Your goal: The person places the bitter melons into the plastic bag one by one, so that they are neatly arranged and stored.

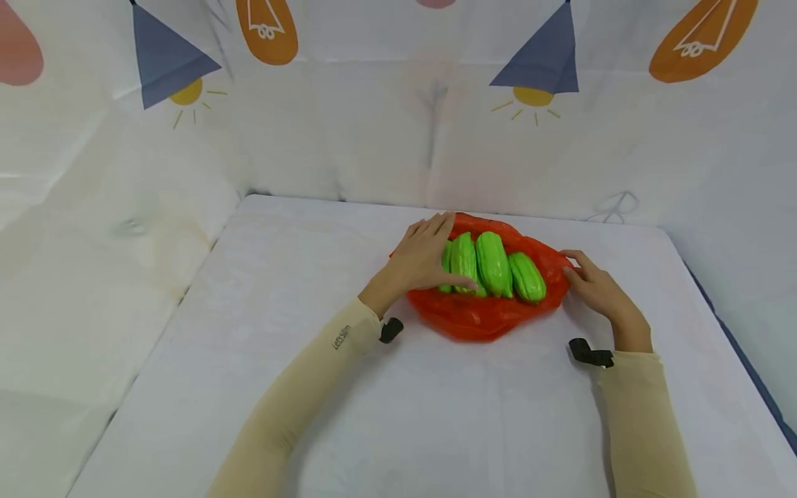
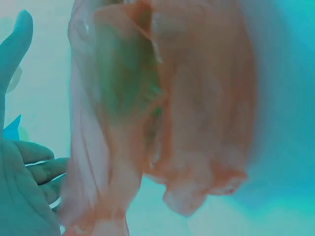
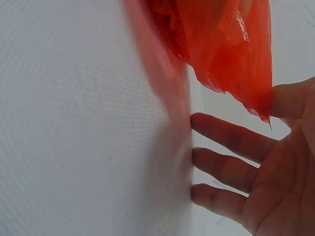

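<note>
A red plastic bag [image 1: 473, 318] lies spread open on the table, with several bright green, ridged, elongated vegetables [image 1: 493, 264] side by side in it. My left hand [image 1: 420, 252] is over the bag's left side, fingers straight and thumb stretched across the leftmost vegetables, partly hiding them. In the left wrist view the bag [image 2: 206, 98] looks blurred and discoloured, beside the extended fingers. At the bag's right end, my right hand [image 1: 594, 283] pinches the edge between thumb and forefinger. Its other fingers [image 3: 221, 196] reach down to the table surface in the right wrist view.
The white-covered table [image 1: 249, 290] meets a pale cloth backdrop [image 1: 361, 124] printed with lamps and bulbs, close behind the bag. Another cloth wall [image 1: 93, 207] stands along the left. A small black device [image 1: 585, 351] sits at each wrist.
</note>
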`<state>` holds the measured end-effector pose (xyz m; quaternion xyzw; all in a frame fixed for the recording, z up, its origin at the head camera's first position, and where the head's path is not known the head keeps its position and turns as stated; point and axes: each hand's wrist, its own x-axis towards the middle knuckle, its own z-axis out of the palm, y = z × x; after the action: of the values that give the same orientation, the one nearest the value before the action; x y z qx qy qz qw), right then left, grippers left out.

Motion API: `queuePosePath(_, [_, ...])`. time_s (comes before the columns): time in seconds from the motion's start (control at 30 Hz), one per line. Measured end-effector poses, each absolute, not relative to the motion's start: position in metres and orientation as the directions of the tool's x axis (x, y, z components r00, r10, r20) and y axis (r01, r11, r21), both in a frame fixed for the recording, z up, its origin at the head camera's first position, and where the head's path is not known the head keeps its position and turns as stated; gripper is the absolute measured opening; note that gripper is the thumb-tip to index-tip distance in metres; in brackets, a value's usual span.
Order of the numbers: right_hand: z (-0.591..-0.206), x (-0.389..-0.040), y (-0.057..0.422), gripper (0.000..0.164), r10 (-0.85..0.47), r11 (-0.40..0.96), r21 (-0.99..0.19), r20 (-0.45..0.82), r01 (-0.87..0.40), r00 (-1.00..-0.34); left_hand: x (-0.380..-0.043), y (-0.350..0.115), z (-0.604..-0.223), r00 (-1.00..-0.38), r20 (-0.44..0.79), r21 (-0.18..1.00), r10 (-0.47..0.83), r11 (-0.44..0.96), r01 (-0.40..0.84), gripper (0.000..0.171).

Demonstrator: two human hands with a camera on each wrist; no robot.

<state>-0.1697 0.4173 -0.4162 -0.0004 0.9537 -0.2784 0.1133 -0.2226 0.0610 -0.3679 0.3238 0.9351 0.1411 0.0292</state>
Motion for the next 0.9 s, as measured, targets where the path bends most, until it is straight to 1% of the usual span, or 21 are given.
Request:
queuePosePath(0.23, [-0.418,-0.166,0.418,0.055,-0.063,0.841,-0.537,-0.214,0.063,-0.975,-0.215,0.031,-0.37,-0.81,0.048,0.306,0.585,0.763,0.569,0.126])
queuePosePath(0.37, [-0.417,-0.164,0.421,0.055,-0.064,0.847,-0.528,-0.207,0.056,-0.976,-0.214,0.011,-0.377,-0.839,0.056,0.324,0.542,0.785,0.529,0.124])
queuePosePath(0.47, [-0.416,-0.163,0.424,0.055,-0.059,0.852,-0.521,-0.207,0.059,-0.977,-0.213,-0.002,-0.385,-0.858,0.046,0.332,0.511,0.802,0.496,0.124])
queuePosePath(0.6, [-0.415,-0.161,0.428,0.057,-0.051,0.853,-0.516,-0.232,0.079,-0.971,-0.211,-0.014,-0.393,-0.865,0.025,0.345,0.501,0.808,0.478,0.124])
queuePosePath(0.73, [-0.415,-0.162,0.431,0.059,-0.051,0.85,-0.519,-0.242,0.085,-0.969,-0.21,-0.027,-0.397,-0.877,0.029,0.345,0.479,0.819,0.458,0.125])
queuePosePath(0.9, [-0.417,-0.161,0.432,0.06,-0.048,0.847,-0.526,-0.222,0.078,-0.974,-0.213,-0.054,-0.4,-0.903,0.039,0.332,0.427,0.847,0.415,0.123])
